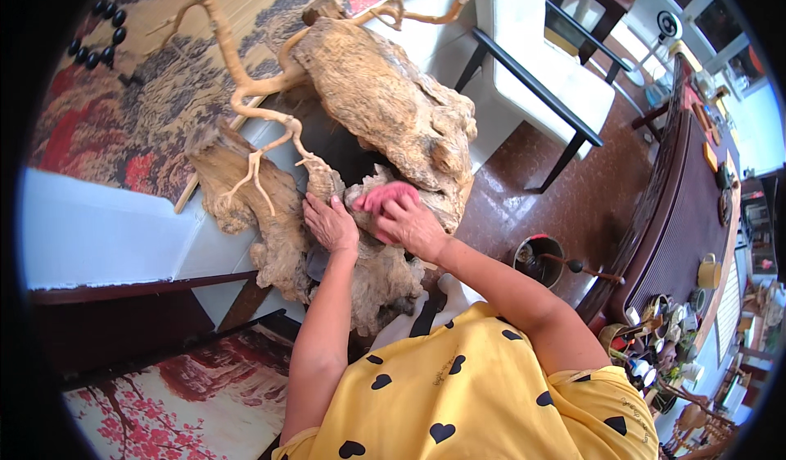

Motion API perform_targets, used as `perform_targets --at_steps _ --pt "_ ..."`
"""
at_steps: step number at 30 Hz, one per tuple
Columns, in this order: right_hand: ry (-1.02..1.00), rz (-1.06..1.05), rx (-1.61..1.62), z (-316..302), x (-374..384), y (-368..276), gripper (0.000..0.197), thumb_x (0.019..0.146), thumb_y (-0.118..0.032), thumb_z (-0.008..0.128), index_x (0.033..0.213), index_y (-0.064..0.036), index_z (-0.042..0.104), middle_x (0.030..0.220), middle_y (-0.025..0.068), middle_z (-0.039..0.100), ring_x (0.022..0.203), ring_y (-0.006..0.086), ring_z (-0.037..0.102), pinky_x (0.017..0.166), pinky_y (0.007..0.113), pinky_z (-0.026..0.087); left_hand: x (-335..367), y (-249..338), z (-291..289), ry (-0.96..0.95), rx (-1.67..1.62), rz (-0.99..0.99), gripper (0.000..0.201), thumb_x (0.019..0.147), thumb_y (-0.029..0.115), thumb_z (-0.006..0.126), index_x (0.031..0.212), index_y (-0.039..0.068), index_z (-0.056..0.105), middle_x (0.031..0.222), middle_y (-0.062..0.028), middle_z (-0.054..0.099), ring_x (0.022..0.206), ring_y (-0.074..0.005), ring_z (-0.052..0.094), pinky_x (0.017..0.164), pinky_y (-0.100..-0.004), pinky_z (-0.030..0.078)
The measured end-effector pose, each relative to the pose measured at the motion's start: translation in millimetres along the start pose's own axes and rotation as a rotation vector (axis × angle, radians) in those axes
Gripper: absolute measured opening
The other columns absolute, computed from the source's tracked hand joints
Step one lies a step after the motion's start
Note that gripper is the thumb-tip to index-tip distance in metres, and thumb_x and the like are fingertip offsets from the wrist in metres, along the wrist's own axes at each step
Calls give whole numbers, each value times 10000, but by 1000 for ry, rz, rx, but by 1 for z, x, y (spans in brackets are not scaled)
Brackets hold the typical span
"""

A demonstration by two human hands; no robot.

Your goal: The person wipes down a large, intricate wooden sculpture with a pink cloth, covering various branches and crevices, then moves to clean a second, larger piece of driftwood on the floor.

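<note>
In front of me stands a large piece of gnarled driftwood [385, 91] with a rough tan surface and a dark hollow in its middle. A pale, twisting branch [233, 63] rises from its left side. My left hand [332, 224] rests on a lower knob of the wood, fingers stretched out and holding nothing. Just to its right, my right hand [412, 226] is closed around a pink cloth [389, 198], pressed to the wood beside the hollow. Part of the cloth is hidden under my fingers.
A white armchair [548, 75] with black arms stands at the far right. Nearer, a dark bin [538, 261] sits on the brown floor. A long dark tea table [679, 206] with several cups runs along the right. Black beads [119, 19] hang at the far left.
</note>
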State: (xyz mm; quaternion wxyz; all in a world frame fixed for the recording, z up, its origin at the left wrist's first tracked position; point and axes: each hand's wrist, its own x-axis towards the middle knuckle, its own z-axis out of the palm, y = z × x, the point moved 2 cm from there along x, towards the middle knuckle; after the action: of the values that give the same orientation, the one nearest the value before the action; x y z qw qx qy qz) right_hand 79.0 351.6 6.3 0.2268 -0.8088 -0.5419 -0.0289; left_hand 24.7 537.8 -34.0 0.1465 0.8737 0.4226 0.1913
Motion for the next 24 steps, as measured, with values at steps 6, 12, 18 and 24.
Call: perform_targets --at_steps 6,12,18,24 --pt "-25 -32 -44 -34 -112 23 243 759 -243 725 975 -177 638 1063 23 542 1051 267 509 844 381 538 -1 1 -18 -51 99 82 625 987 335 531 1439 -64 366 1384 -249 464 1249 -415 437 1059 -486 375" --pt "517 846 764 -35 -159 78 243 850 94 576 1037 -44 649 1089 101 520 1050 245 587 735 312 602 -6 -8 -14 40 53 126 604 978 321 552 1427 -52 396 1383 -239 466 1255 -418 427 1059 -483 359" --pt "370 493 1050 -21 -92 77 224 911 49 578 1069 -81 669 1145 85 551 1036 188 593 733 314 571 -2 -7 -12 28 61 149 576 984 289 537 1424 -57 402 1366 -269 467 1249 -440 427 1064 -514 341" --pt "472 1088 1673 96 -199 141 397 884 38 597 1253 -95 540 1091 21 666 815 149 657 580 270 482 0 -18 -11 33 66 233 552 1013 280 481 1412 -89 389 1364 -298 461 1257 -463 420 1072 -528 324"
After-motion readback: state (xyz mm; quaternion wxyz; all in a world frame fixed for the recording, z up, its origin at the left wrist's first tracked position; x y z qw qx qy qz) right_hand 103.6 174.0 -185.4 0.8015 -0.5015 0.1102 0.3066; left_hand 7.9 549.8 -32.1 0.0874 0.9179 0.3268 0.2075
